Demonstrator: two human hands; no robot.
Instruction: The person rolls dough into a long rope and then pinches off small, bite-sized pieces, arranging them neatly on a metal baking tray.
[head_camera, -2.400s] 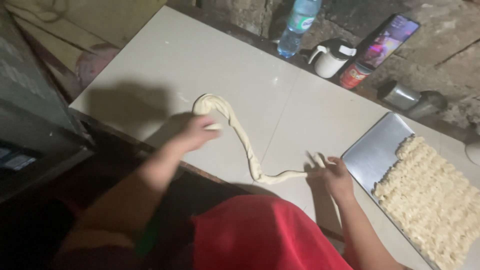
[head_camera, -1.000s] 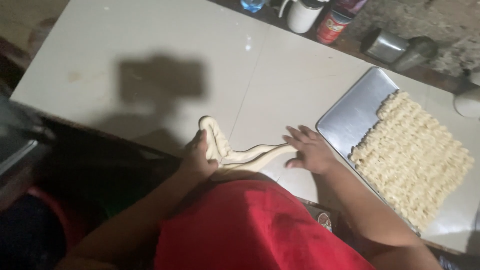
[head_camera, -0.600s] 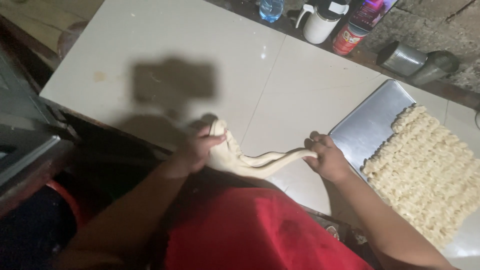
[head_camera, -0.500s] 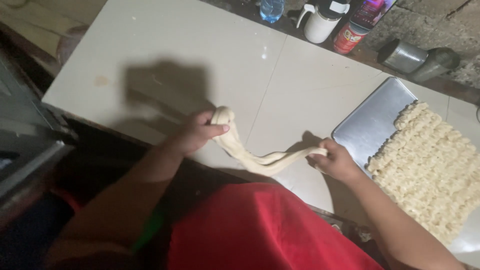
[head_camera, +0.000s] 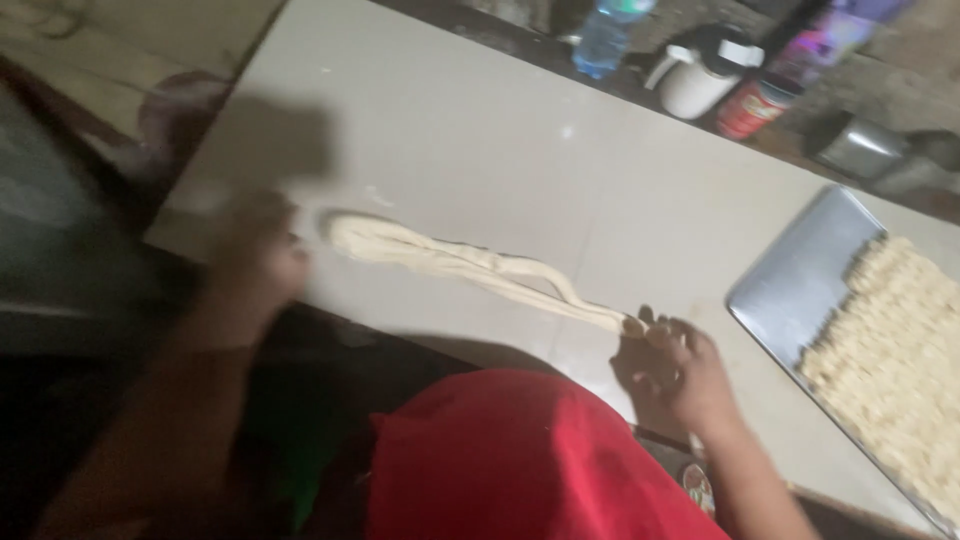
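- Two strands of twisted dough rope (head_camera: 470, 265) stretched flat along counter (head_camera: 560, 170), right hand (head_camera: 675, 365) pinching one end.
- Left hand (head_camera: 255, 260) blurred beside other end; grip impossible to tell.
- Could tear at thin middle if pulled harder.
- Could slip off near edge.

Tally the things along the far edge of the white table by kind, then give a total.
Plastic water bottle: 1
White jug with a dark lid: 1
Red can: 1
Metal cup lying on its side: 1
Total: 4
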